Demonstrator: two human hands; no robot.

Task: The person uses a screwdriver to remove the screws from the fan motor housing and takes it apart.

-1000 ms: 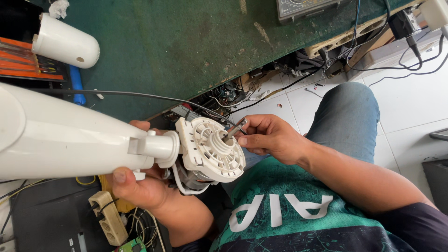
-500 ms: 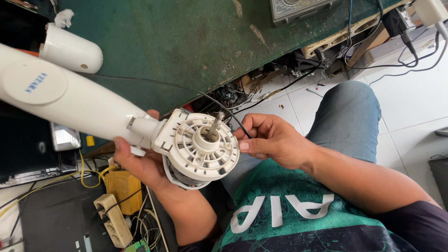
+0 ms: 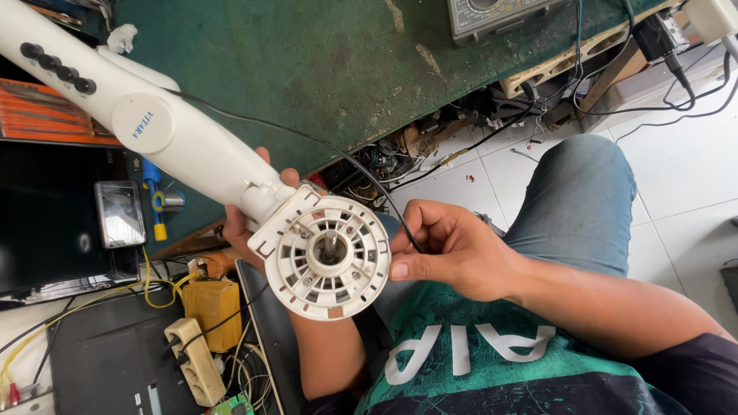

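The left hand (image 3: 246, 227) grips the white fan stand (image 3: 177, 142) behind its round motor housing (image 3: 329, 253); right hand (image 3: 453, 250) fingers pinch a black cable (image 3: 338, 154).

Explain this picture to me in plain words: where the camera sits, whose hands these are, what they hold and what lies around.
The camera sits on a person's head and looks down at their own lap and hands. The left hand grips a white fan body from behind, at the point where its long stand meets the round motor housing. That housing faces up, with a metal shaft in its middle. The right hand rests against the housing's edge and pinches a thin black cable that runs back across the green workbench. A meter sits on the bench. Lower left lie a beige power strip and loose wires.
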